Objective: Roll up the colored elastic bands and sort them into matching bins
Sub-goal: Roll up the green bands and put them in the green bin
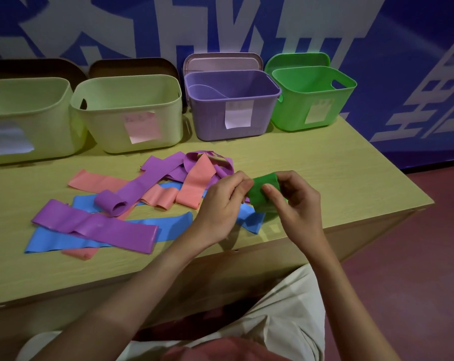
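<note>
Closest to the viewer, a pale trouser leg (pixel 285 316) and two bare forearms reach up over the near edge of the table (pixel 337 178). Both hands are close together and clamped on one thing: a green band (pixel 263 195), already wound into a short, fat roll. The left hand (pixel 220 204) pinches the roll's left end with fingers and thumb, and the right hand (pixel 296 204) curls round its right end, thumb on the front. The roll's long axis seems to run roughly across, from one hand to the other, and it is held just above the table.

Beyond the hands, up and to the right, stands the green bin (pixel 311 100), last in a row along the back of the table. It lies nearer the right hand than the left, so I judge the right hand is better placed to carry the roll there. Directly beyond the hands sits the purple bin (pixel 233 108), and further to their left two pale yellow-green bins (pixel 126 113), each with a paper label on its front.

Left of the hands, loose bands lie in a tangle on the table: purple bands (pixel 95 225), pink bands (pixel 194 183) and blue bands (pixel 64 241), overlapping one another. One purple band is partly curled at one end. These have yet to be rolled and sorted.
</note>
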{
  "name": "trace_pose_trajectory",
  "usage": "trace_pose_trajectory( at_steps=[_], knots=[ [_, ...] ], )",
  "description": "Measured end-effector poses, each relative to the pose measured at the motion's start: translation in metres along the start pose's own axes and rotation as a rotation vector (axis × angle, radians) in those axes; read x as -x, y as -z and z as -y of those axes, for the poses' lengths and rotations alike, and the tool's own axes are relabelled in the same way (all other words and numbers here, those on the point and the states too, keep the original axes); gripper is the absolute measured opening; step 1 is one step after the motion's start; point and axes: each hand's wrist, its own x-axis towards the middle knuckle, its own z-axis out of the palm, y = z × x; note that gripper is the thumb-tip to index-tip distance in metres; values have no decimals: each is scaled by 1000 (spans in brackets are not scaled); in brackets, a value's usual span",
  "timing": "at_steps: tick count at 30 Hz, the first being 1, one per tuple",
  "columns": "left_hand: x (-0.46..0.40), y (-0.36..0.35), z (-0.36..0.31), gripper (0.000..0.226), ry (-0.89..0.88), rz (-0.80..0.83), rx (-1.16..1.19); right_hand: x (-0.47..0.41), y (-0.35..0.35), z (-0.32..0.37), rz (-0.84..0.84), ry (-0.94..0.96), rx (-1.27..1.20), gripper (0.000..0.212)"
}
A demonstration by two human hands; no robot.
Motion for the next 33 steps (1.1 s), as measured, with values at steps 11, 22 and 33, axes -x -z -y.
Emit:
trace_pose_trajectory(
  at_steps=[11, 22, 33],
  knots=[
    [-5, -1, -3, 39, 307, 62, 419, -3, 6, 2, 46, 19, 49, 21],
    [0, -3, -3, 33, 34, 39, 39, -4, 2, 3, 25, -30, -10, 10],
    [-6, 0, -11, 35, 495, 156, 916, 0, 11, 6, 82, 11, -40, 29]
  ],
)
